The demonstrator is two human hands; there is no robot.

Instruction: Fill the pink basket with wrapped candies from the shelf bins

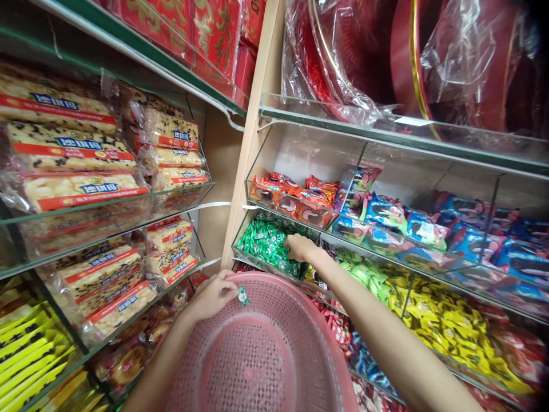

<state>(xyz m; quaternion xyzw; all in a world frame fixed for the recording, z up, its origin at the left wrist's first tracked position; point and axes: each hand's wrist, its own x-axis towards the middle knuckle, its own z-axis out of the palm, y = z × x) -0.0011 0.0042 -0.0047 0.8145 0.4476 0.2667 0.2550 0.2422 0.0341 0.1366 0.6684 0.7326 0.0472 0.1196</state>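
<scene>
The left hand [214,296] rests at the far left rim of a round, pink, perforated plastic basket [295,312], its fingers pinching one small candy in a shiny green-and-silver twist wrapper [243,296], just inside that rim. The right hand [299,248] reaches into a clear-fronted shelf compartment [259,263], near its right edge, with curled fingers at a heap of small green foil-wrapped candies [262,240]; whether they grip one I cannot tell. Directly above this compartment lie red-orange plastic snack packets [300,191]; along the same shelf, toward its right end, are light-green wrapped sweets [362,270] and bright yellow wrapped sweets [450,309].
</scene>
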